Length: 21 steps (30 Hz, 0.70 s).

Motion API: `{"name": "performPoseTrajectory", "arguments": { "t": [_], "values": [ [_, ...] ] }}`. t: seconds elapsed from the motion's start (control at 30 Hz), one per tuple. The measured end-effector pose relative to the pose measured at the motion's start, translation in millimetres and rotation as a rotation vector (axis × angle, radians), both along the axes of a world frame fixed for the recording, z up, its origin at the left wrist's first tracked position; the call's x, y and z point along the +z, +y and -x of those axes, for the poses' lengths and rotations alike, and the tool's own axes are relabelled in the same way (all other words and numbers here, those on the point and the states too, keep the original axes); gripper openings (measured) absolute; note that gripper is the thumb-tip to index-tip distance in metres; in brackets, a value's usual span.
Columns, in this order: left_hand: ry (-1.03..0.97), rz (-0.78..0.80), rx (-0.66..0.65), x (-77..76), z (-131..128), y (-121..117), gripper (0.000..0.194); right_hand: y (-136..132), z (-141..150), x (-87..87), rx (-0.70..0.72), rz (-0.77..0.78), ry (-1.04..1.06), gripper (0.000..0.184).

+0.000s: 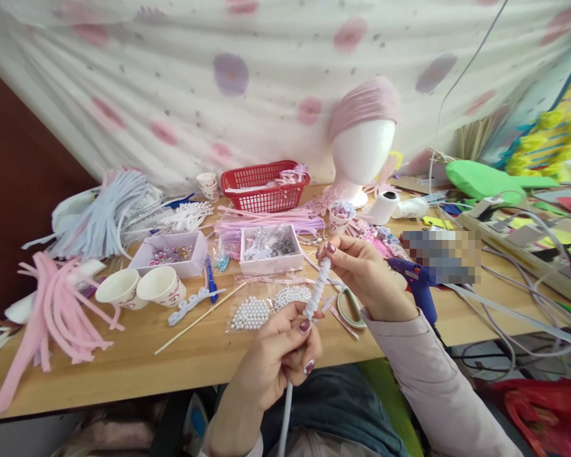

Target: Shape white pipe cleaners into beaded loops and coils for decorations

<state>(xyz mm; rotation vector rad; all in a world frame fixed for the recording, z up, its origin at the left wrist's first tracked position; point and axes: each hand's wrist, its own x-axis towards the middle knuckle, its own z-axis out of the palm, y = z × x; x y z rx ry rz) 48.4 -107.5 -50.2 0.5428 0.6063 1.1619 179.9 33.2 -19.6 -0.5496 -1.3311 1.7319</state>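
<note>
Between my two hands is a white fuzzy pipe cleaner (318,289), wound into a tight coil and held at a slant above the table edge. My left hand (285,355) pinches its lower end, and a straight pale length hangs below that hand toward my lap. The fingertips of my right hand (359,270) close on the coil's upper end. Just behind my left hand lie bags of white pearl beads (251,313). Scissors (351,309) rest on the table under my right hand, partly hidden by it. To the right stands a blue glue gun (416,279).
Pink pipe cleaners (59,311) and two paper cups (162,287) lie left, near a wooden stick (200,318). Boxes of trinkets (271,261), a red basket (266,200) and a white foam head (361,152) stand behind. Cables and a power strip (528,251) run along the right.
</note>
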Motion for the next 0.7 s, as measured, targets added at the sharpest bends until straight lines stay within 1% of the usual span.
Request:
{"name": "performPoseTrajectory", "arguments": {
  "t": [0.1, 0.2, 0.3, 0.43, 0.5, 0.53, 0.6, 0.63, 0.7],
  "values": [
    [0.058, -0.006, -0.034, 4.2, 5, -3, 0.026, 0, 0, 1.4, 0.038, -0.03, -0.022, 0.029],
    [0.092, -0.01, -0.118, 4.7, 12, -4, 0.025, -2, 1, 2.2, 0.07, -0.066, -0.062, 0.031],
    [0.092, 0.0, -0.217, -0.1, 16, -4, 0.02, -5, 2, -0.3, 0.108, -0.1, -0.087, 0.029],
    [-0.011, 0.007, -0.297, -8.6, 16, -4, 0.016, -5, 6, -5.9, 0.146, -0.153, -0.081, 0.027],
    [-0.024, -0.035, -0.246, -8.1, 18, -1, 0.016, -3, 8, -6.9, 0.129, -0.167, -0.09, 0.028],
    [-0.008, -0.062, -0.2, -5.6, 19, 1, 0.02, -3, 10, -6.6, 0.116, -0.163, -0.098, 0.029],
    [0.036, -0.099, -0.082, 3.0, 22, 9, 0.029, -4, 13, -4.8, 0.094, -0.141, -0.112, 0.03],
    [0.057, -0.106, -0.031, 8.4, 22, 14, 0.031, -5, 15, -3.7, 0.095, -0.123, -0.122, 0.03],
    [0.084, -0.105, 0.053, 18.7, 20, 24, 0.033, -10, 19, -1.9, 0.142, -0.076, -0.146, 0.03]
  ]
}}
